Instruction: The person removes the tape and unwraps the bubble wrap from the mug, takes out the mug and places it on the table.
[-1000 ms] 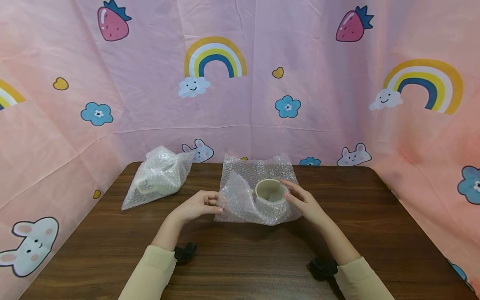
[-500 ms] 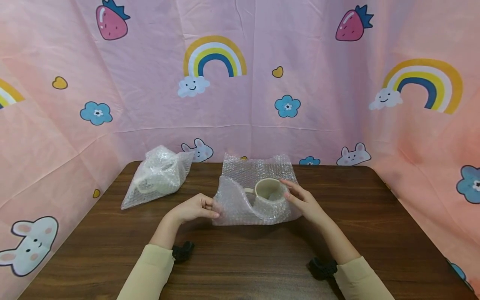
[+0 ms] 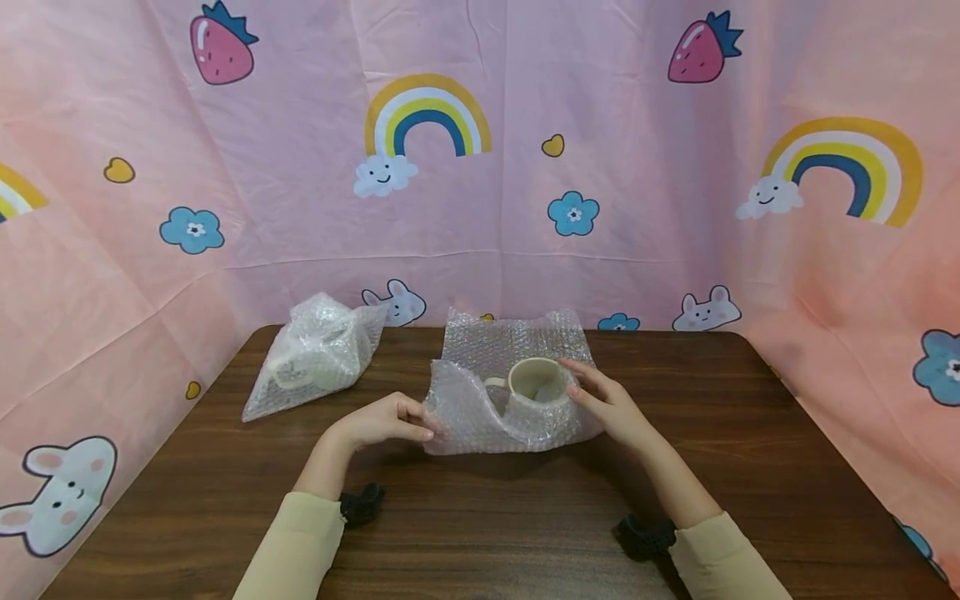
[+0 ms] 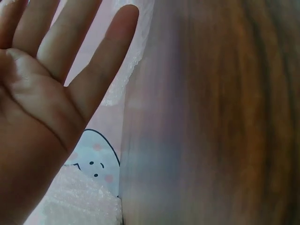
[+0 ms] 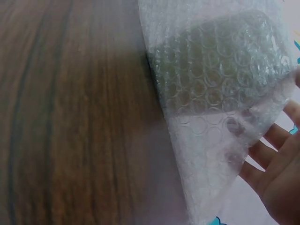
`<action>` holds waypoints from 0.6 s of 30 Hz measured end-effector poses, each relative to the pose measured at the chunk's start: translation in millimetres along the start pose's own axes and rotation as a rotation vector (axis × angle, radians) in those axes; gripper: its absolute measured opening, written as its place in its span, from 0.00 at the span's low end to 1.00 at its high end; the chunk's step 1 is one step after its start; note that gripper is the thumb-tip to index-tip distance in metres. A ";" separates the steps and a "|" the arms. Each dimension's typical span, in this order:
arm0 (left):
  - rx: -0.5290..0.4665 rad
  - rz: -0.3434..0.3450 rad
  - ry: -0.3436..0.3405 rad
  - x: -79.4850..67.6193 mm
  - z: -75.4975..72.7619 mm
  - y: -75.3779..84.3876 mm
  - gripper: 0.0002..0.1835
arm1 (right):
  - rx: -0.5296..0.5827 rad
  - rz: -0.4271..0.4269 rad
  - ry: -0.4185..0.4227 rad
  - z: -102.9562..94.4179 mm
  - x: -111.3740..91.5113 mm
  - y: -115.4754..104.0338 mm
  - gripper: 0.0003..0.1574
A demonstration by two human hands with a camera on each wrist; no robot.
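A cream mug (image 3: 536,382) stands upright on a sheet of bubble wrap (image 3: 472,417), its handle pointing left. The near part of the wrap is folded up against the mug's front. At the left edge of that fold, my left hand (image 3: 393,419) pinches the wrap between thumb and fingers. In the left wrist view, the lower fingers (image 4: 101,61) stretch out straight. My right hand (image 3: 609,404) holds the mug's right side, thumb and fingers over wrap and rim. Bubble wrap (image 5: 211,65) lies between fingers and mug in the right wrist view.
A second mug (image 3: 315,354), fully wrapped in bubble wrap, sits at the back left of the dark wooden table (image 3: 465,533). A pink patterned cloth (image 3: 502,208) hangs behind and beside the table.
The left hand has drawn slightly left and toward me with the wrap's edge, opening the fold away from the handle, which now shows more. The right hand and mug have stayed put.
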State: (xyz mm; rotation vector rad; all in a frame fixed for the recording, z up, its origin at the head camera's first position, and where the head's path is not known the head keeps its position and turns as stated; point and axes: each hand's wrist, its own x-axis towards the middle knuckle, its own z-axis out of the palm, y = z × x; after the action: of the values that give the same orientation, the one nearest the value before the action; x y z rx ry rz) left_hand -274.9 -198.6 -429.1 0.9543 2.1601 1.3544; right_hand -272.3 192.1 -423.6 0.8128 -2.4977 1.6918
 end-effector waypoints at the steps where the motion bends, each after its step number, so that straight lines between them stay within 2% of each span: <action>1: -0.001 0.001 0.003 -0.9 -0.6 -0.5 0.11 | -0.007 0.004 0.004 -0.2 -0.2 -0.4 0.28; 7: -0.050 -0.013 0.033 -4.3 -3.2 -2.2 0.15 | -0.025 0.052 0.015 -1.7 -0.6 -9.6 0.30; 10: -0.065 -0.026 0.052 -4.1 -3.3 -2.8 0.14 | -0.056 0.051 0.018 -2.2 -2.0 -27.1 0.29; 14: -0.067 -0.060 0.067 -3.8 -1.9 -1.9 0.23 | -0.127 0.071 0.046 -3.3 -4.0 -53.8 0.27; 18: -0.082 -0.101 0.061 -3.8 -1.1 -1.0 0.25 | -0.164 0.105 0.085 -7.0 -1.4 -48.3 0.24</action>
State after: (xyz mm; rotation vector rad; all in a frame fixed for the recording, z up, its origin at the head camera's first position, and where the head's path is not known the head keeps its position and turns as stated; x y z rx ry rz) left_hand -273.4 -202.3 -429.5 0.7718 2.1490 1.4281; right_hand -252.4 185.3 -379.5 0.5935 -2.6189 1.4889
